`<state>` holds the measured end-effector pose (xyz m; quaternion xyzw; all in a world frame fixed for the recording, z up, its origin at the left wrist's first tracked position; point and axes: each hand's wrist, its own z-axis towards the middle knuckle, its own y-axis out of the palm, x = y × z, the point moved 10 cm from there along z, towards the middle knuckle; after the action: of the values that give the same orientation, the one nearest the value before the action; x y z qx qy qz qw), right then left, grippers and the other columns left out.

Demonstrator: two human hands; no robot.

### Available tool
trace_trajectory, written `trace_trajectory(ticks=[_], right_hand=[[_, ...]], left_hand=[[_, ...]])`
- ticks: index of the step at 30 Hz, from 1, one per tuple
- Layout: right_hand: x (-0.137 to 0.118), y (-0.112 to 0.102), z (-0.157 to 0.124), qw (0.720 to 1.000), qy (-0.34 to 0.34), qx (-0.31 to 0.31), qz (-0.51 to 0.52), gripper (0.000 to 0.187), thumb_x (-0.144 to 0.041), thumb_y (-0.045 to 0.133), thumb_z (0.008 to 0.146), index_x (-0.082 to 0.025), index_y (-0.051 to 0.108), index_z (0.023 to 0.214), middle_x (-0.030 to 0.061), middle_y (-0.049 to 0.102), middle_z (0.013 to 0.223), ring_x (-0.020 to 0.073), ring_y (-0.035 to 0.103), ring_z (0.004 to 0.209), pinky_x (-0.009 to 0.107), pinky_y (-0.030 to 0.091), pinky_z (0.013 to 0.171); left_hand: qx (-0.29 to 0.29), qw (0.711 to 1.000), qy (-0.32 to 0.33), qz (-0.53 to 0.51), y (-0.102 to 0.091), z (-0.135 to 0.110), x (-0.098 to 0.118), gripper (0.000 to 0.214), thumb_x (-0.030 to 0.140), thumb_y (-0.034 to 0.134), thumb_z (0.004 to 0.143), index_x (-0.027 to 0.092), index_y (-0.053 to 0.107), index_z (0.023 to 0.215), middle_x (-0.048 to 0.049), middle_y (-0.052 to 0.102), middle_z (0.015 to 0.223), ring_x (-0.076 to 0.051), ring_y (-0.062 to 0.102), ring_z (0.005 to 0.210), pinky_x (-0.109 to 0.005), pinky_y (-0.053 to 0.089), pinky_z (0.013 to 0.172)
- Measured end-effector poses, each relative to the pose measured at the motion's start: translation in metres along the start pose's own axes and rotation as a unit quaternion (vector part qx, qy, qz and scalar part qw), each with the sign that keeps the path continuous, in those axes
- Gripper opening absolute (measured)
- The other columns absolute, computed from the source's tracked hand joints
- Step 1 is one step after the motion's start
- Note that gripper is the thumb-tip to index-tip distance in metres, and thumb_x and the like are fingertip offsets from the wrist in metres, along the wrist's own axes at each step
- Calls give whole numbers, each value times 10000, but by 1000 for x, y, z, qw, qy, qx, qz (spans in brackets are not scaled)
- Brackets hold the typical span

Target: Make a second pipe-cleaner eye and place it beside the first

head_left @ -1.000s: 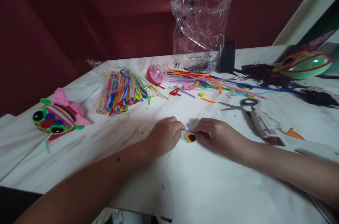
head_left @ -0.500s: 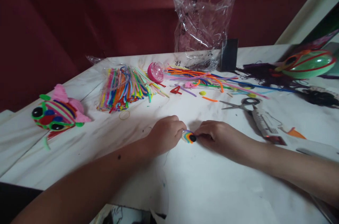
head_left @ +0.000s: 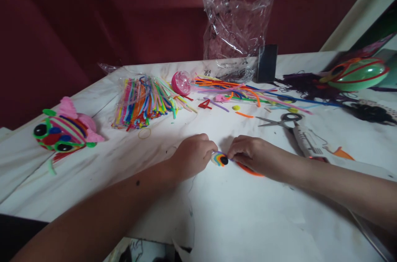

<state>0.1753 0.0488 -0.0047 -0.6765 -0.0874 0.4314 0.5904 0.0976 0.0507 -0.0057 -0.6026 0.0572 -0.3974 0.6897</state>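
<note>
My left hand (head_left: 196, 151) is closed around one end of a small striped craft piece (head_left: 218, 158) with bands of orange, yellow, blue and white and a round black part at its right end. Close to that black part, my right hand (head_left: 248, 150) is closed in a pinch, its fingertips largely hidden. From under its palm an orange pipe cleaner (head_left: 252, 171) sticks out to the right, apparently held between those fingers. Beyond the right wrist lie the scissors (head_left: 281, 120), open, and a white glue gun (head_left: 307, 142) with a small red light.
A bag of coloured pipe cleaners (head_left: 145, 105) lies left of centre, near a pink-and-clear ball (head_left: 181, 83). A finished-looking pipe cleaner fish (head_left: 65, 132) sits far left. Loose pipe cleaners (head_left: 229, 88), a clear plastic bag (head_left: 238, 26) and a dark box (head_left: 267, 63) are at the back.
An orange pipe cleaner now shows beneath my right hand, which has shifted slightly and bent its fingers more. My left hand keeps its grip on the striped piece. The view has drifted slightly.
</note>
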Motion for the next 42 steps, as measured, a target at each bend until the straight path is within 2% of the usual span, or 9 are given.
trace_trajectory(ticks=[4, 11, 16, 23, 32, 37, 42], right_hand=[[1, -3, 1, 1000, -8, 19, -9, 215, -59, 484, 769, -188, 653, 741, 25, 641, 767, 128, 573, 710, 222, 444, 642], [-15, -3, -3, 990, -127, 56, -38, 226, -83, 469, 794, -186, 640, 687, 37, 612, 687, 129, 534, 656, 237, 413, 599], [-21, -6, -4, 987, -142, 64, -26, 197, -82, 489, 784, -170, 642, 698, 43, 611, 686, 126, 534, 659, 238, 404, 605], [-28, -5, -5, 983, -172, 50, -28, 210, -96, 487, 800, -185, 623, 668, 31, 601, 680, 131, 515, 680, 261, 382, 634], [-27, -1, -4, 985, -157, 34, -56, 208, -94, 502, 804, -177, 600, 640, 26, 589, 669, 137, 491, 691, 289, 351, 663], [-32, 2, -4, 982, -156, -2, -110, 236, -111, 494, 836, -169, 562, 618, 8, 575, 662, 139, 478, 744, 303, 306, 704], [-38, 6, -6, 966, -185, -33, -179, 219, -120, 480, 851, -175, 530, 644, 5, 565, 679, 145, 443, 739, 310, 267, 687]], left_hand=[[-2, 1000, -6, 2, 0, 0, -1, 258, 103, 449, 791, 182, 687, 854, -28, 612, 767, -124, 580, 735, -221, 442, 681], [-4, 1000, -1, 9, 0, 0, 1, 252, 107, 453, 788, 183, 684, 853, -31, 615, 778, -128, 583, 746, -226, 441, 692], [-3, 1000, 3, 11, 0, 0, 2, 259, 97, 450, 784, 184, 685, 851, -30, 609, 761, -126, 581, 729, -223, 439, 674], [-1, 1000, 6, 11, 0, 0, 1, 248, 107, 452, 789, 182, 680, 850, -29, 606, 767, -124, 578, 729, -217, 440, 673], [-3, 1000, 4, 19, -1, 0, 1, 251, 111, 450, 788, 195, 678, 849, -22, 595, 754, -121, 573, 717, -218, 440, 664], [-9, 1000, 2, 19, 0, 1, 1, 256, 119, 443, 794, 193, 678, 862, -24, 602, 773, -121, 575, 720, -222, 440, 674], [-15, 1000, 1, 16, 2, 1, 0, 252, 122, 444, 791, 192, 677, 858, -25, 608, 795, -124, 580, 742, -223, 444, 696]])
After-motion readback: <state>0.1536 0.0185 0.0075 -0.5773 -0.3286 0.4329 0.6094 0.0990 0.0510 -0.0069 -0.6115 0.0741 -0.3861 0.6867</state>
